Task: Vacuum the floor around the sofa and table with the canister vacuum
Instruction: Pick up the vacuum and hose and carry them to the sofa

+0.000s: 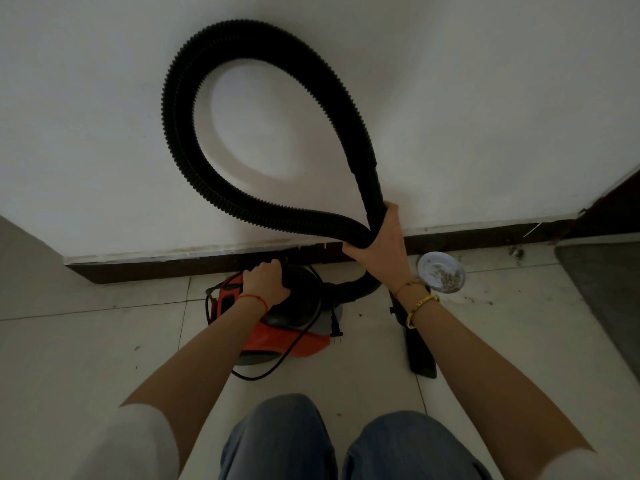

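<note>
My left hand (pixel 265 278) clasps the orange-and-black canister vacuum (pixel 277 320) on the tiled floor (pixel 86 341) by the wall; my right hand (pixel 379 244) bunches its ribbed black hose (pixel 180 140) — looped clear for carrying.

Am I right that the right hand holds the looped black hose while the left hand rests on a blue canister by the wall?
Not quite: the head view shows the canister is orange-red and black. The right hand does hold the looped hose; the left hand rests on it.
</note>
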Demonstrator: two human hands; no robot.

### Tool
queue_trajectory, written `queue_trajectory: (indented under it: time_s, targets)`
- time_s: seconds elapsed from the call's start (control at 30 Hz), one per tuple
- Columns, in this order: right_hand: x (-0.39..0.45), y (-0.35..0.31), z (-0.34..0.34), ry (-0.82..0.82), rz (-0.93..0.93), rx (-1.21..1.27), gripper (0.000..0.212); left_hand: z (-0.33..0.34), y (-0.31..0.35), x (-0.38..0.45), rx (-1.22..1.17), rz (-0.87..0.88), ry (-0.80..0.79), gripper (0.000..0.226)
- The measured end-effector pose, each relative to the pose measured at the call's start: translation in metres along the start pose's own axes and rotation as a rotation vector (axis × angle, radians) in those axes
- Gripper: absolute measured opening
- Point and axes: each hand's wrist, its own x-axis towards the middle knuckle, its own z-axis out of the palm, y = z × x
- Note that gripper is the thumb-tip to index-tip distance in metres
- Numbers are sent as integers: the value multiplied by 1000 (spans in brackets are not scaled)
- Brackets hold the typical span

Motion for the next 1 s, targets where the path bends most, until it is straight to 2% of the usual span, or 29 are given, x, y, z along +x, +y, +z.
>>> queue_trajectory:
  time_s: [0.13, 0.23, 0.33, 0.57, 0.73, 0.83, 1.0]
  targets:
    - [-1, -1, 0, 3, 2, -1, 77, 0, -17, -3, -69, 90, 14, 49]
    - [-1, -1, -1, 0, 2, 8, 76, 1, -26, 0, -3, 150, 33, 61]
    - [0, 0, 0, 4, -2, 3, 77, 0, -27, 9, -25, 248, 16, 63]
    - [1, 2, 1, 11, -13, 27, 75, -17, 0, 28, -17, 472, -176, 48]
    - [3, 5, 3, 9, -23, 23, 75, -21, 16, 37, 41, 485, -297, 37]
    - [3, 7, 5, 13, -29, 15, 77, -19, 21, 39, 54, 483, -312, 37]
    - [3, 9, 5, 11, -32, 20, 77, -13, 25, 38, 109, 540, -229, 33]
